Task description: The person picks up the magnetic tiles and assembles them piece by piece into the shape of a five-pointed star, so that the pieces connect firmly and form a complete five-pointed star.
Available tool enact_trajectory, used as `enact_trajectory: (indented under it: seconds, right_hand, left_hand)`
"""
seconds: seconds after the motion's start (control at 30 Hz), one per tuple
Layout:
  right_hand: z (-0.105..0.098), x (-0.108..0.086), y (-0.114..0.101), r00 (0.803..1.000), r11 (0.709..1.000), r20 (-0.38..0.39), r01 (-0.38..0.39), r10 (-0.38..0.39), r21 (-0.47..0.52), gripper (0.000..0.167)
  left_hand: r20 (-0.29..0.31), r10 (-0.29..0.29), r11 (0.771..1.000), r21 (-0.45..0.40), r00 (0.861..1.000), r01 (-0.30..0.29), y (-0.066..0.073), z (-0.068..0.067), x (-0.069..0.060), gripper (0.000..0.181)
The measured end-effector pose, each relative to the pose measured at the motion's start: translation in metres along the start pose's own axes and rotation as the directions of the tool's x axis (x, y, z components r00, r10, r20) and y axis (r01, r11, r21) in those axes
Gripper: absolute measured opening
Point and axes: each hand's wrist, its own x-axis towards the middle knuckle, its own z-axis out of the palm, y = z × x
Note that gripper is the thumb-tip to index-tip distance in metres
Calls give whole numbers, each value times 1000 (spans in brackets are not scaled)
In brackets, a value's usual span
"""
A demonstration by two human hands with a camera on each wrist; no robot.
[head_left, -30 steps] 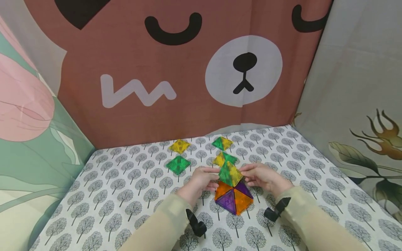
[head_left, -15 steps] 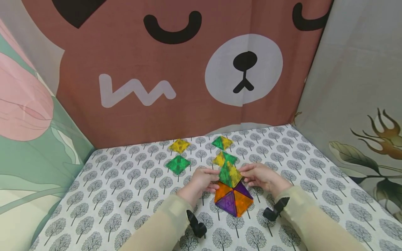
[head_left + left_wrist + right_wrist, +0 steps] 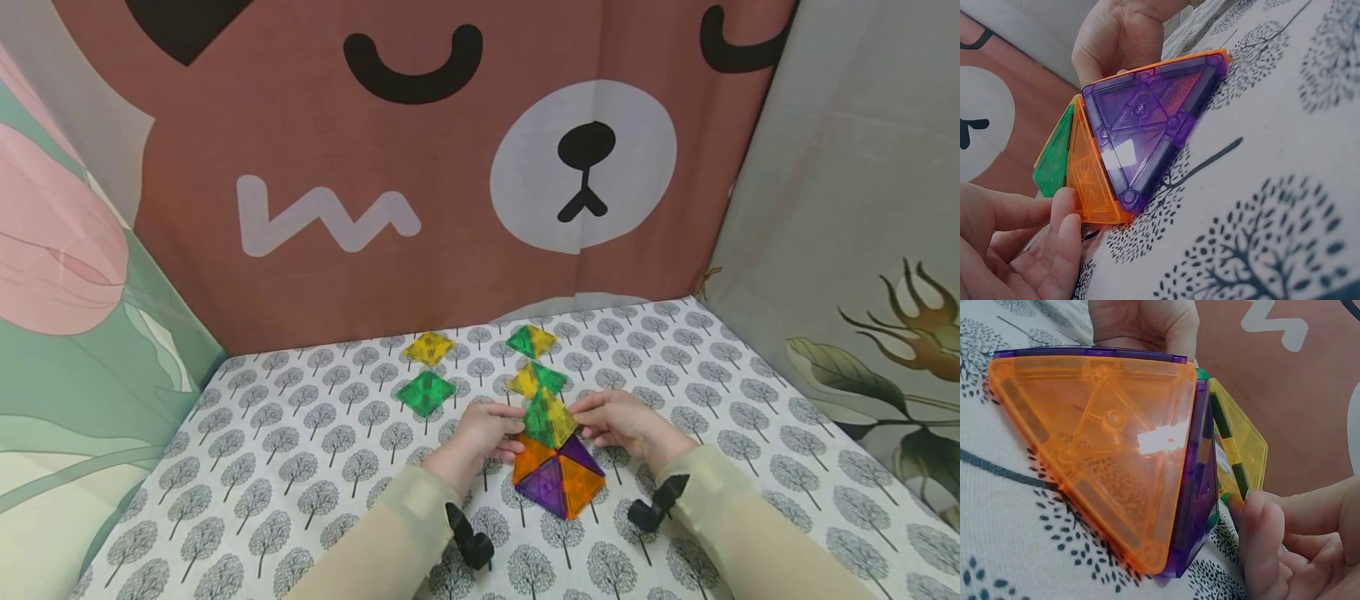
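An orange and purple pyramid (image 3: 542,485) of triangular magnetic tiles stands on the cloth in the head view. Against its far side leans a green and yellow pair of triangular magnetic tiles (image 3: 551,419). My left hand (image 3: 483,433) pinches this pair at its left corner, beside the green tile (image 3: 1054,159). From the right, my right hand (image 3: 624,423) pinches the yellow corner. The yellow tile (image 3: 1247,440) shows beyond a purple face (image 3: 1197,481) in the right wrist view. Whether the pair touches the pyramid along its whole edge is hidden.
Farther back lie two green-yellow tile pairs (image 3: 531,342), one behind the other. To their left are a yellow diamond (image 3: 429,349) and a green diamond (image 3: 425,394). A bear-print curtain (image 3: 450,283) closes off the table's far edge.
The pyramid's near edge has shifted very slightly toward me, and the green and yellow pair's top has dropped a little. Both hands keep nearly the same place and hold.
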Motion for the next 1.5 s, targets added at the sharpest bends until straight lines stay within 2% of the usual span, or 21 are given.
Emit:
enact_trajectory:
  seconds: [0.23, 0.83, 1.07, 1.27, 1.5]
  right_hand:
    - [3, -1, -1, 1000, 999, -13, 12, -13, -44, 19]
    - [7, -2, -3, 1000, 998, 4, 16, -16, -55, 24]
    - [7, 1, -8, 999, 999, -39, 0, -2, -46, 28]
    - [8, 0, -20, 1000, 1000, -19, 15, -16, -24, 37]
    - [13, 2, -35, 999, 997, -3, 42, -42, -63, 37]
  left_hand:
    - [0, 5, 1000, 2, 1000, -5, 0, 1, -1, 25]
    - [1, -3, 1000, 7, 1000, 3, 1, -1, -3, 23]
    - [-3, -1, 1000, -6, 1000, 1, 2, -4, -3, 25]
    - [-7, 15, 1000, 13, 1000, -15, 6, -13, -5, 30]
    - [-38, 10, 1000, 7, 999, -10, 9, -36, -11, 34]
